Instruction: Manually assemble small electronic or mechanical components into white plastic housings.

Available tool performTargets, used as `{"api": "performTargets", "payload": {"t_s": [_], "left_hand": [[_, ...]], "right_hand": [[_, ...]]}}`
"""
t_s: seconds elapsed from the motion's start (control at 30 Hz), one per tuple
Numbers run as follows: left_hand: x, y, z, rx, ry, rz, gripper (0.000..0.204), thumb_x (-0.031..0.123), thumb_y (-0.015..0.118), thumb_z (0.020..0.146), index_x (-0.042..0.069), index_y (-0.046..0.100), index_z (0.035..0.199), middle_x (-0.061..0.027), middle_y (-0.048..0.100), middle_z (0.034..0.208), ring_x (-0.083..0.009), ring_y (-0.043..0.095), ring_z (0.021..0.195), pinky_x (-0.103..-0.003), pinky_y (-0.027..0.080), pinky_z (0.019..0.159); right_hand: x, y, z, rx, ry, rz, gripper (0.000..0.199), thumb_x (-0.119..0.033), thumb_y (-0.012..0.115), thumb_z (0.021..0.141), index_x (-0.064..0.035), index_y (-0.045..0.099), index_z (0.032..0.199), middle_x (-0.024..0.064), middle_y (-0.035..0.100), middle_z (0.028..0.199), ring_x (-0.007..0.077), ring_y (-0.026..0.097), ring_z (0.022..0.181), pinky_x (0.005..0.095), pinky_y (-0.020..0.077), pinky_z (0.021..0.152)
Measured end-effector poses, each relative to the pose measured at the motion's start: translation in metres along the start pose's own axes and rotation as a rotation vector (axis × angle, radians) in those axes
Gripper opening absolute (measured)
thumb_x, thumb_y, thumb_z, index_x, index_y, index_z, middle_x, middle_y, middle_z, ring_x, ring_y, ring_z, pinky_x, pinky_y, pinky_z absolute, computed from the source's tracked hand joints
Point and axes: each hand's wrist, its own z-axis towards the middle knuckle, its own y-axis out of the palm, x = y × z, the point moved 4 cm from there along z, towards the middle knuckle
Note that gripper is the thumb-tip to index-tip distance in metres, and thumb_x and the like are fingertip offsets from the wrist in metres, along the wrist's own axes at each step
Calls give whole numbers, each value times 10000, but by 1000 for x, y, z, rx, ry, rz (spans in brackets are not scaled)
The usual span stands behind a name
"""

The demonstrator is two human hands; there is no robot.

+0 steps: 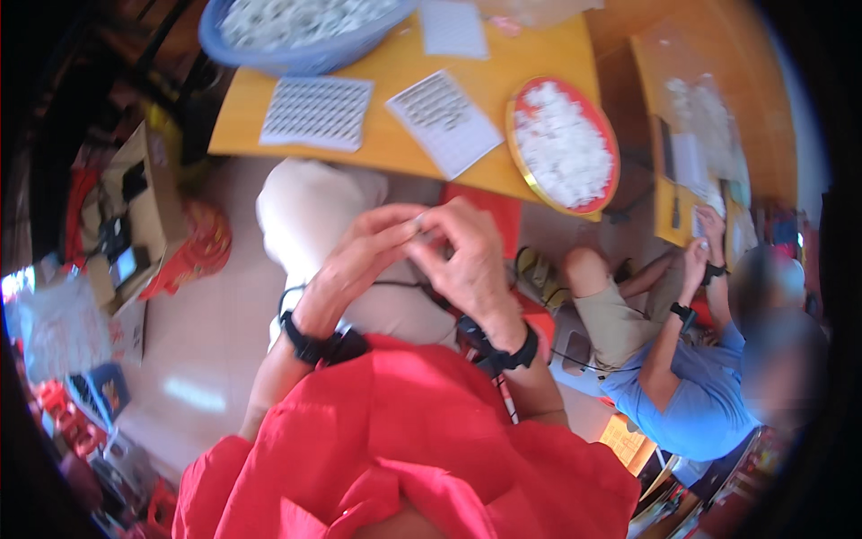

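My left hand [359,260] and my right hand [465,256] meet above my lap, fingertips pinched together. Between them is something small and pale, mostly hidden by the fingers; its kind cannot be made out. Beyond my hands, on the yellow table [386,148], lies a white sheet-like tray [316,112] covered in rows of small pieces. To its right is a second white tray [453,160], with small pieces over its upper part only. A round red tray with a gold rim [603,135] holds a heap of small white pieces at the table's right edge.
A blue basin [269,61] of white pieces stands at the far left of the table, near another white sheet [453,31]. A red stool [489,220] sits under the table. On the right, a person in blue [673,395] works at another table. An open carton [148,207] stands left.
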Motion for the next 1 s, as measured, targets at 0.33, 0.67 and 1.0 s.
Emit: {"api": "performTargets", "payload": {"t_s": [0.33,0.67,1.0], "left_hand": [[-2,-4,-6,-9,-9,-50,273,92,572,865,-9,558,1118,-111,623,986,-234,643,859,-282,537,753],[0,-5,-4,12,-1,-77,271,95,588,856,-7,565,1106,-119,630,960,-233,646,843,-293,541,763],[-1,-5,-4,-5,4,-85,262,86,588,853,-6,573,1098,-123,634,965,-231,650,837,-291,545,755]], "right_hand": [[91,-110,15,422,246,-245,61,-20,621,743,-4,608,801,128,577,737,244,592,663,326,455,597],[130,-124,32,152,425,-472,192,-44,710,648,-12,633,821,106,576,768,198,574,685,319,465,646],[144,-135,29,276,446,-320,118,-21,655,695,1,637,810,108,620,690,193,598,628,276,475,599]]}}
